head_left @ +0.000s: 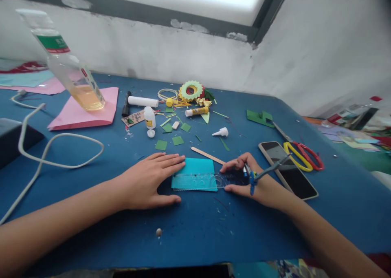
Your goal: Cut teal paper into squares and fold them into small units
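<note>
Backdrop: scuffed white wall (pixel 146 49), with a dark window frame (pixel 122 15) running along its top.
Tabletop: blue table (pixel 122 233), strewn with paper scraps; I see two bare forearms reaching in from the near side.
Turquoise paper: the sheet (pixel 198 165) lies flat between the two hands, near the table's front.
Clear ruler: laid across the lower part of that sheet, the ruler (pixel 195 181) runs past its right edge into the right hand.
Left hand: palm down, the left hand (pixel 149 180) lies flat, four fingers stretched out close together, tips at the sheet's left edge; the thumb stands well apart, below them on the table.
Right hand: thumb on the lower edge and curled fingers on the upper, the right hand (pixel 264 188) pinches the ruler's end.
Slim tool: a grey stick-like tool (pixel 271 166) with a blue ornament is tucked in that same hand; whether it is a pen, I cannot tell.
Beside the right hand: wooden stick (pixel 207 155), phone (pixel 290 176) and scissors (pixel 295 144) with red and yellow handles.
Middle clutter: glue bottle (pixel 149 117), glue stick (pixel 197 111), green squares (pixel 177 140), white nozzle (pixel 221 132) and a pale green toothed ring (pixel 185 94).
Left side: tilted in my view, a tall bottle (pixel 73 74) of amber liquid stands on pink paper (pixel 108 102), near a looping white cable (pixel 20 141).
</note>
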### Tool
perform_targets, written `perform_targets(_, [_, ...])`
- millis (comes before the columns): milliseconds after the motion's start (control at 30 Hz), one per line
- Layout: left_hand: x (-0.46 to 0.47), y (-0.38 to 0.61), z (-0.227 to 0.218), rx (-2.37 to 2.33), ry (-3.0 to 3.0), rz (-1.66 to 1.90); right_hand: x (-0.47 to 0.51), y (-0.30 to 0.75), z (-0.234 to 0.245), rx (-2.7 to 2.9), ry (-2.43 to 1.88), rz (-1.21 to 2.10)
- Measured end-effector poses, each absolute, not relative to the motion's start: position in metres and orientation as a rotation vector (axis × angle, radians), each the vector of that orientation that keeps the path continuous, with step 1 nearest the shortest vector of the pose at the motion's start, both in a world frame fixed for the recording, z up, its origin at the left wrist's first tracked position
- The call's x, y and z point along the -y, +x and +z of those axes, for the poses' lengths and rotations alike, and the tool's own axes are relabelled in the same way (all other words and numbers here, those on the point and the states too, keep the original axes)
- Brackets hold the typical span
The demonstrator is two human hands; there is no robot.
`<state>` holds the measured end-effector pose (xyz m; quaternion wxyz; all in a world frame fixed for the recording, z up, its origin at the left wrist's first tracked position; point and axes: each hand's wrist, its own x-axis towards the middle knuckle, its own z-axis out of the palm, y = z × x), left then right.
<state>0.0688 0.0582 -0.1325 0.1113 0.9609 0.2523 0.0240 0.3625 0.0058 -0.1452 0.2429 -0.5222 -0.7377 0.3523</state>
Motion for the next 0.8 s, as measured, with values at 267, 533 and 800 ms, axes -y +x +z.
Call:
perform_targets(267, [-0.049,0.068,-0.135,-0.869,2.892,0.116,-0.005,0.364,-0.135,2.145,-1.444,0.894])
perform_targets(533, [-0.044,0.064,-0.138,-0.825,2.802,0.107,-0.006,0.37,-0.144,2.153,-1.41,0.988])
perform_targets(800, [-0.058,0.063,-0.135,-0.743,2.714,0.027,-0.006,0.371,-0.148,2.152,-1.361,0.972])
